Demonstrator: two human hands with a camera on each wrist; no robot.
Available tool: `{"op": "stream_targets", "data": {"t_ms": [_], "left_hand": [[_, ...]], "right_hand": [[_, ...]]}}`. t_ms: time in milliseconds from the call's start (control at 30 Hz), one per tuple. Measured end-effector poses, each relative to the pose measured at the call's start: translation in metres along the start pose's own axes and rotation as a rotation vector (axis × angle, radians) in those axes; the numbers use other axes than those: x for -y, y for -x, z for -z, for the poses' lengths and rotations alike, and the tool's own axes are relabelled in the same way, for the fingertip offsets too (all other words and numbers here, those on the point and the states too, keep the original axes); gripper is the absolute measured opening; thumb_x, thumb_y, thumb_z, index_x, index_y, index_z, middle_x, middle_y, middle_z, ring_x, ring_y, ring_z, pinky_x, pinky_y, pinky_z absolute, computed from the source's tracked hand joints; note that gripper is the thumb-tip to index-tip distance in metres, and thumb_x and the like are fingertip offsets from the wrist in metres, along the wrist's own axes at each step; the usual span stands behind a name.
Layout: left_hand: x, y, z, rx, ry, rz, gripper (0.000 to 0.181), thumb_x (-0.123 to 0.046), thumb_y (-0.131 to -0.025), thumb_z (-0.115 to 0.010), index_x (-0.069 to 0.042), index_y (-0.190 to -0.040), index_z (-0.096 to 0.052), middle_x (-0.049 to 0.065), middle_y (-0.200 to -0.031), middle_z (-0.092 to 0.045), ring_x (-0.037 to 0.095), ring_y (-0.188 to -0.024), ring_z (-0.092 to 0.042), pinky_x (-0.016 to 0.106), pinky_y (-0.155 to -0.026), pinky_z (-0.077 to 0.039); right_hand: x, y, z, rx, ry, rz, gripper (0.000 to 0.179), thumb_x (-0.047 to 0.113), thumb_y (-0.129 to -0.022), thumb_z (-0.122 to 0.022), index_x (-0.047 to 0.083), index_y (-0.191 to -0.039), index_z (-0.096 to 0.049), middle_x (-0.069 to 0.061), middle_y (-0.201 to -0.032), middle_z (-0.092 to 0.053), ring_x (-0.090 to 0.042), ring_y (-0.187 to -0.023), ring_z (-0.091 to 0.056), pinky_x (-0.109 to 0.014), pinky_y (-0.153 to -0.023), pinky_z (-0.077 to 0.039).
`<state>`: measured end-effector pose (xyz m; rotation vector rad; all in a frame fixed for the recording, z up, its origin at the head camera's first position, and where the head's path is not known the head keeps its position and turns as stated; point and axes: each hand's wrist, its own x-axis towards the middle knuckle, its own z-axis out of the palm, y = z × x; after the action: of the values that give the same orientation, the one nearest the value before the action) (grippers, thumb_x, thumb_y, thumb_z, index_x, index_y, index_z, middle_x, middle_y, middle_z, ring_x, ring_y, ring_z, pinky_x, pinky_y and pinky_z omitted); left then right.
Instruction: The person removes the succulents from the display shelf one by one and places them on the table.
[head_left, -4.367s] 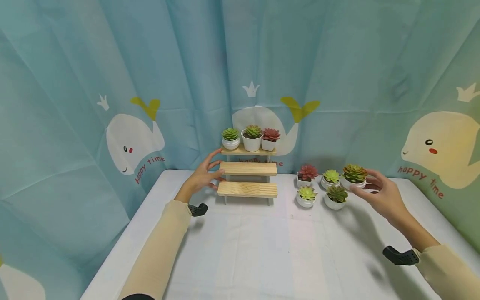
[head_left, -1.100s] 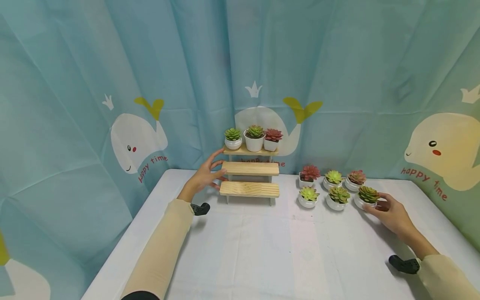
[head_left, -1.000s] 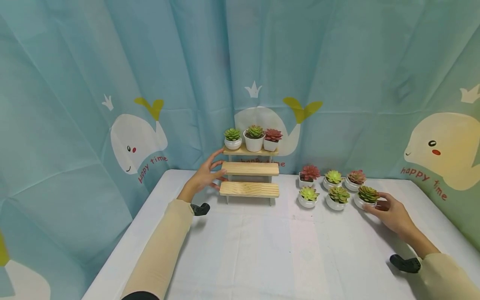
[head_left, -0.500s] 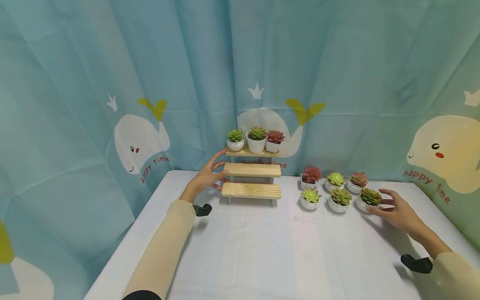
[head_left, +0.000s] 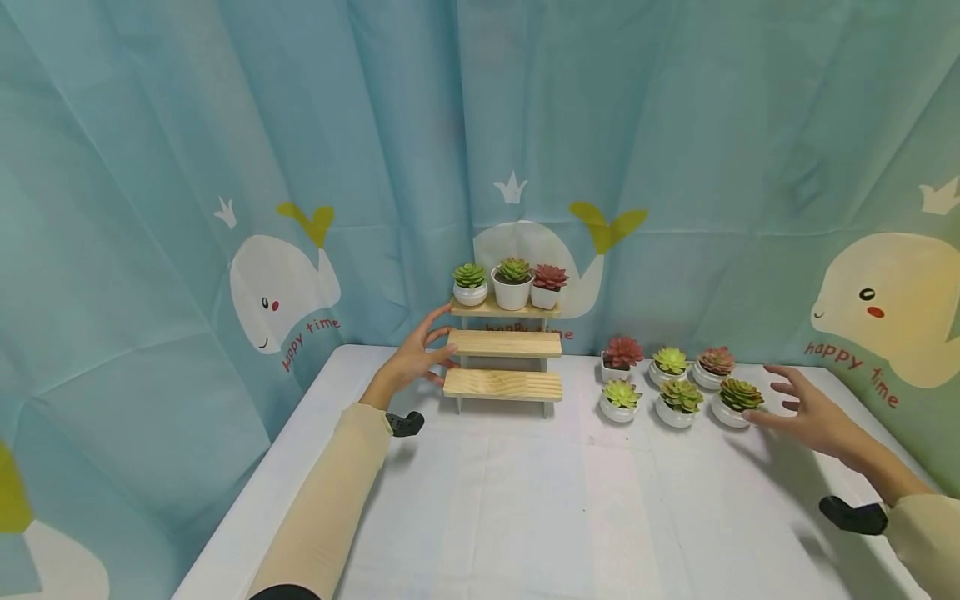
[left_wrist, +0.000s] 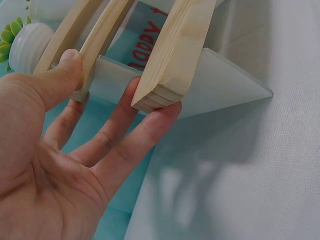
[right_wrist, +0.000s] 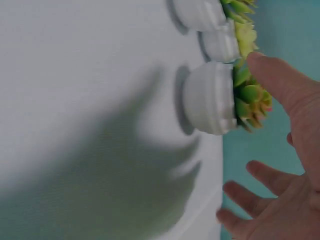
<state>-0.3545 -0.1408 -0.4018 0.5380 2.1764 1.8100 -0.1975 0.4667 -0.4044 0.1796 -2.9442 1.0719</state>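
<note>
A three-tier wooden display stand (head_left: 504,342) is at the table's back. Its top board carries three potted succulents: a green one (head_left: 470,284), a taller-potted green one (head_left: 513,283) and a red one (head_left: 549,286). My left hand (head_left: 415,353) holds the stand's left end. In the left wrist view the thumb (left_wrist: 70,62) lies on the middle board while other fingers touch the board ends. My right hand (head_left: 813,414) is spread just right of a dark green succulent (head_left: 738,403) in a round white pot, holding nothing. The right wrist view shows its fingers apart from that pot.
Several more potted succulents stand in two rows right of the stand, among them a red one (head_left: 622,358), a pinkish one (head_left: 715,367) and a yellow-green one (head_left: 620,401). A blue whale-print curtain (head_left: 405,167) hangs behind the white table (head_left: 525,500).
The dark green succulent moved from the back row to the front row's right end. My right hand let go of it and drew back rightward. My left hand stayed on the stand.
</note>
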Motion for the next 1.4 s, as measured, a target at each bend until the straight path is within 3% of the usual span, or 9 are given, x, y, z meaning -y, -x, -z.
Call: {"op": "stream_targets", "data": {"t_ms": [200, 467, 700, 833, 1167, 1400], "left_hand": [[0.000, 0.000, 0.001, 0.005, 0.006, -0.001, 0.078, -0.020, -0.103, -0.067, -0.045, -0.161, -0.023, 0.014, -0.167, -0.025, 0.044, -0.129, -0.057, 0.050, -0.064, -0.062], [-0.001, 0.003, 0.002, 0.006, 0.009, 0.004, 0.077, -0.021, -0.103, -0.066, -0.046, -0.161, -0.022, 0.014, -0.168, -0.022, 0.045, -0.132, -0.054, 0.056, -0.068, -0.061], [-0.001, 0.003, 0.002, 0.006, 0.009, -0.002, 0.077, -0.019, -0.104, -0.065, -0.044, -0.162, -0.022, 0.014, -0.168, -0.022, 0.046, -0.132, -0.053, 0.061, -0.071, -0.060], [-0.001, 0.003, 0.002, 0.009, 0.008, -0.006, 0.077, -0.018, -0.104, -0.064, -0.042, -0.163, -0.020, 0.016, -0.168, -0.021, 0.048, -0.131, -0.054, 0.067, -0.074, -0.057], [0.000, 0.002, 0.001, 0.004, 0.016, 0.001, 0.078, -0.017, -0.104, -0.065, -0.043, -0.163, -0.021, 0.016, -0.168, -0.021, 0.049, -0.129, -0.054, 0.051, -0.066, -0.062], [0.001, 0.001, 0.000, 0.012, 0.024, -0.009, 0.078, -0.017, -0.104, -0.065, -0.044, -0.162, -0.021, 0.016, -0.168, -0.020, 0.053, -0.126, -0.055, 0.048, -0.064, -0.061]], "right_hand": [[0.012, -0.005, 0.009, -0.016, 0.034, 0.010, 0.098, 0.034, -0.099, -0.071, -0.007, -0.160, -0.006, -0.048, -0.154, -0.013, -0.073, -0.132, -0.021, -0.082, -0.098, -0.026], [0.042, -0.013, 0.022, 0.003, 0.114, 0.016, 0.098, 0.041, -0.101, -0.066, 0.003, -0.164, 0.000, -0.044, -0.157, -0.014, -0.071, -0.132, -0.026, -0.081, -0.090, -0.034], [0.058, -0.022, 0.027, 0.006, 0.064, 0.055, 0.099, 0.036, -0.101, -0.067, 0.003, -0.164, 0.002, -0.040, -0.161, -0.006, -0.067, -0.142, -0.010, -0.084, -0.094, -0.025], [0.067, -0.026, 0.027, 0.009, 0.051, 0.064, 0.100, 0.036, -0.101, -0.068, 0.005, -0.165, 0.002, -0.038, -0.162, -0.004, -0.065, -0.143, -0.009, -0.084, -0.095, -0.025], [0.090, -0.045, 0.023, 0.015, 0.049, 0.104, 0.100, 0.038, -0.099, -0.070, 0.007, -0.165, -0.001, -0.033, -0.165, -0.005, -0.062, -0.146, -0.010, -0.084, -0.098, -0.023], [0.113, -0.060, 0.018, 0.017, 0.009, 0.111, 0.102, 0.040, -0.098, -0.071, 0.015, -0.167, 0.000, -0.030, -0.167, -0.003, -0.062, -0.147, -0.009, -0.084, -0.101, -0.021]]}}
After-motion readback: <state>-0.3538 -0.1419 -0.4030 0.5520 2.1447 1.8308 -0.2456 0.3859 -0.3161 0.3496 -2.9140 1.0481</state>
